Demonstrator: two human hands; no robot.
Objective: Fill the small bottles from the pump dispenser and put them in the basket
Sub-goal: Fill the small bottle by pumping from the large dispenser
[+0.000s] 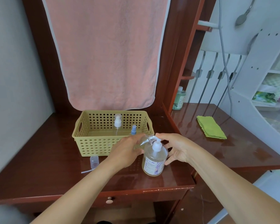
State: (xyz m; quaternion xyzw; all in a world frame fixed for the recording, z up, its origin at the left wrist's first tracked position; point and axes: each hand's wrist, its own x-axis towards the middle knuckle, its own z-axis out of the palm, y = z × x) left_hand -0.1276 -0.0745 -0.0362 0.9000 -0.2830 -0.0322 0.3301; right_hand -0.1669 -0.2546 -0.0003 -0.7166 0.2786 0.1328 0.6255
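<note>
2 bare forearms [81, 186]; left hand [125, 153], right hand [178, 148]

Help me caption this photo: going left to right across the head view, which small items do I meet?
Loose clear cap, white-topped bottle, blue-topped bottle, pump dispenser, green bottle, green cloth.

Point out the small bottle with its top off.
The bottle in the left hand, tilted at the dispenser; the white-topped and blue-topped ones in the basket are closed.
</note>
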